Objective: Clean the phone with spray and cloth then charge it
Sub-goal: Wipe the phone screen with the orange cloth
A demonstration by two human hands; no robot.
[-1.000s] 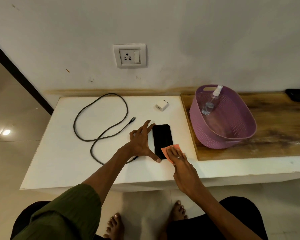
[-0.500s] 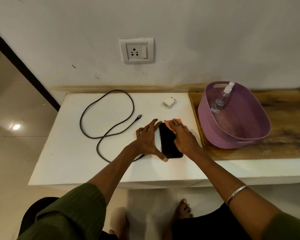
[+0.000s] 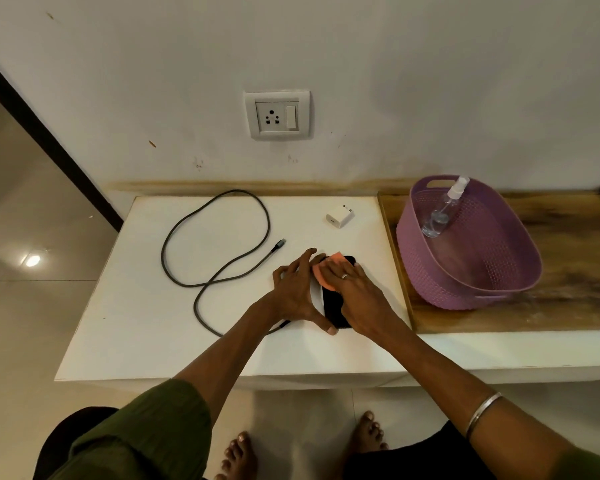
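Fingers [image 3: 340,271] of the right hand [image 3: 357,296] press the cloth [image 3: 321,271] onto the phone [image 3: 333,306].

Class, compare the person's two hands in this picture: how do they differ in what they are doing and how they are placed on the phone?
The right hand lies on top of the phone, pressing an orange cloth to its screen; the left hand holds no cloth. The left hand braces the phone's left edge, fingers spread on the white table. The right hand wears a ring; none shows on the left. Both touch the phone.
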